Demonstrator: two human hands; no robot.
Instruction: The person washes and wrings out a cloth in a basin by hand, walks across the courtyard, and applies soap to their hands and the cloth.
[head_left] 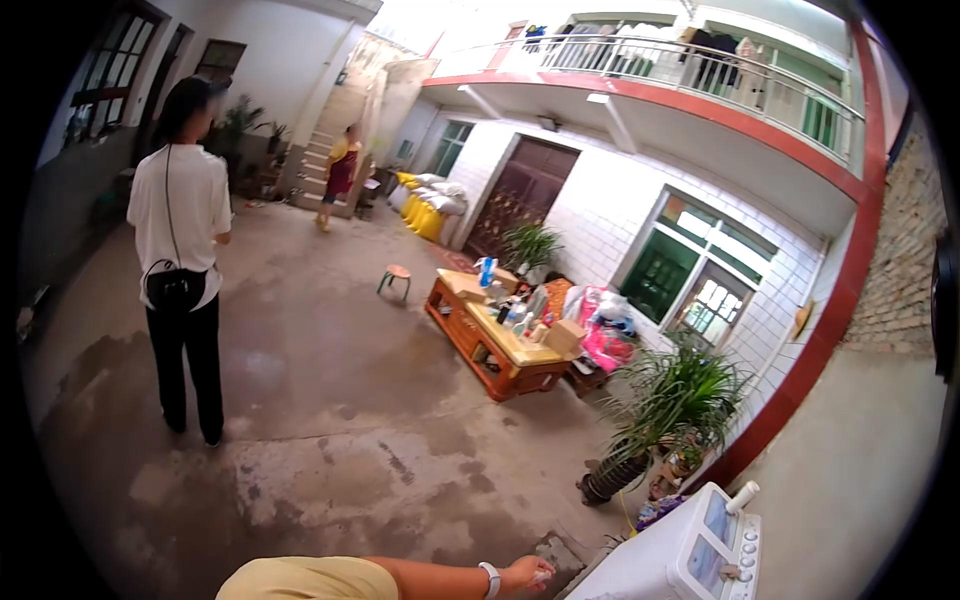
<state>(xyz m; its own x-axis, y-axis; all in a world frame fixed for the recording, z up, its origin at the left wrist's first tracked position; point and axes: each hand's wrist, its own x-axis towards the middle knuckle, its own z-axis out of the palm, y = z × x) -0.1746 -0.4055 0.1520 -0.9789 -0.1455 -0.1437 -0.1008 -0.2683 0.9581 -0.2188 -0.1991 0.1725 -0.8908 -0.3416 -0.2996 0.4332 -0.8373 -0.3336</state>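
One bare arm with a yellow sleeve (310, 580) reaches in from the bottom edge, a white band (489, 580) round its wrist. It seems to be my right arm. At its end my right hand (524, 574) is closed round a small whitish thing that I cannot make out. Just right of the hand stands a white washing machine (640, 560) with a row of knobs and a white pipe-like piece (743, 497) on top. Hand and machine look apart. My left hand is out of view.
A person in a white shirt (180, 210) stands at the left; another (341, 175) is near the stairs (318, 165). A wooden table (520, 372) with bottles and boxes, a small stool (398, 272), a potted plant (680, 395) and yellow sacks (427, 220) stand about the yard.
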